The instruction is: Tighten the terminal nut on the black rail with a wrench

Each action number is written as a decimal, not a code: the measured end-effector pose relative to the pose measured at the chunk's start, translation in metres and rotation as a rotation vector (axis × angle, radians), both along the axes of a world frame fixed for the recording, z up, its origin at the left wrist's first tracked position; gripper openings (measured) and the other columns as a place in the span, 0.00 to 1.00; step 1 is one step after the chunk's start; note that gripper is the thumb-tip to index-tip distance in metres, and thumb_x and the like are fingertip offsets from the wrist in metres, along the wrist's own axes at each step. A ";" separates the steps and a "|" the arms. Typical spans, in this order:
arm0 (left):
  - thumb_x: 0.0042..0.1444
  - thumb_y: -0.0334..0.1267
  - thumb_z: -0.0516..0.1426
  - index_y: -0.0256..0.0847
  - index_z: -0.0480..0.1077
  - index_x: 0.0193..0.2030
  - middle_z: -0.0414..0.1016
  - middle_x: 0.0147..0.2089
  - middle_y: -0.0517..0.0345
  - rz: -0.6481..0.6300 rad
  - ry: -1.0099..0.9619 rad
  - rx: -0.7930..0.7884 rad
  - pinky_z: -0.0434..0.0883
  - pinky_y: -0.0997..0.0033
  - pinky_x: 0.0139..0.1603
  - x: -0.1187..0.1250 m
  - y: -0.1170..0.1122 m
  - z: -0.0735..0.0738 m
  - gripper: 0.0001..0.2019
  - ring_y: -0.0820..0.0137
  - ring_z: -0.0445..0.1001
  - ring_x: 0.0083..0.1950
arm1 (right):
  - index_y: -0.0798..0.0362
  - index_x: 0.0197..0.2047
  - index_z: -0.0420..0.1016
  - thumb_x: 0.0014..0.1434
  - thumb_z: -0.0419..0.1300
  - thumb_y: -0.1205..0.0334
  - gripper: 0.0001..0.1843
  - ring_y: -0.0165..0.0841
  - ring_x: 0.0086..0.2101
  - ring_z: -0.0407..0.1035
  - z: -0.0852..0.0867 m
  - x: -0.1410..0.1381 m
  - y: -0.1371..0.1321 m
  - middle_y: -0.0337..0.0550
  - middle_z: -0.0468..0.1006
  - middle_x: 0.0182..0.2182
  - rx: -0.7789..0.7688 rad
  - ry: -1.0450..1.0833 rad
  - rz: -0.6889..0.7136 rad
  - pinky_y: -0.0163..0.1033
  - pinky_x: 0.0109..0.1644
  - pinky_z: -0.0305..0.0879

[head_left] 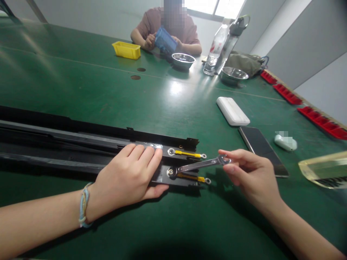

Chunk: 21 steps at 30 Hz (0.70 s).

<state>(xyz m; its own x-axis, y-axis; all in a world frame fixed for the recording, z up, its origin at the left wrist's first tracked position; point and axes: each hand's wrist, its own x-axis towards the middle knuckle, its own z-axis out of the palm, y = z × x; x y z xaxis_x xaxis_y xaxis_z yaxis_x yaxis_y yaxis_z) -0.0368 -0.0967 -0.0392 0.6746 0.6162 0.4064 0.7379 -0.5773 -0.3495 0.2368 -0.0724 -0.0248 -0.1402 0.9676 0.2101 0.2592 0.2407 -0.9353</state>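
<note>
Under left hand (130,173), flat and open: black rail (81,144), bolt at spanner (199,165) head hidden; right hand (251,173) pinches spanner's far end.

Your left hand (130,175) lies flat on the long black rail (67,144), fingers spread over its near end. Your right hand (251,177) pinches the far end of a small metal wrench (200,165) between thumb and fingertips; the wrench's other end sits on a bolt (170,172) at the rail's end plate. Two yellow-sleeved ring-terminal leads (187,154) lie on that plate, one above the wrench and one below it. On the green counter (108,94) to the right lie a white case (232,111) and a dark phone (261,148). Across the counter another person holds a blue box (165,40), with a yellow tray (126,50) and a steel bowl (183,60) nearby.
</note>
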 end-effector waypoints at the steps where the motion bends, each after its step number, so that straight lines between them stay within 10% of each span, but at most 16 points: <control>1: 0.60 0.55 0.47 0.25 0.73 0.47 0.76 0.37 0.41 -0.001 0.001 -0.002 0.69 0.58 0.33 0.000 0.000 0.000 0.30 0.56 0.73 0.35 | 0.49 0.31 0.81 0.50 0.71 0.62 0.04 0.25 0.13 0.57 -0.001 0.000 0.001 0.28 0.66 0.11 -0.004 -0.007 -0.003 0.39 0.26 0.70; 15: 0.61 0.55 0.45 0.26 0.73 0.46 0.76 0.36 0.42 0.000 0.003 0.007 0.70 0.58 0.33 0.003 0.000 0.001 0.30 0.57 0.73 0.34 | 0.41 0.36 0.85 0.50 0.72 0.58 0.07 0.34 0.35 0.73 0.000 0.010 0.006 0.42 0.77 0.36 0.005 0.029 0.056 0.34 0.29 0.70; 21: 0.62 0.55 0.45 0.26 0.72 0.46 0.76 0.37 0.42 -0.005 0.000 0.011 0.68 0.58 0.32 0.003 0.001 0.002 0.30 0.58 0.73 0.34 | 0.44 0.30 0.84 0.44 0.74 0.49 0.11 0.31 0.21 0.66 0.005 0.014 0.003 0.40 0.73 0.21 -0.045 0.047 0.153 0.35 0.21 0.63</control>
<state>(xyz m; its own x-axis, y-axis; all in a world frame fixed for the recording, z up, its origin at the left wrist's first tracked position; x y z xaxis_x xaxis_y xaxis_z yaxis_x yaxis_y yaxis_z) -0.0336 -0.0959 -0.0374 0.6780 0.6079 0.4133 0.7347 -0.5773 -0.3562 0.2509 -0.0696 -0.0199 -0.2775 0.9443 0.1767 0.1784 0.2313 -0.9564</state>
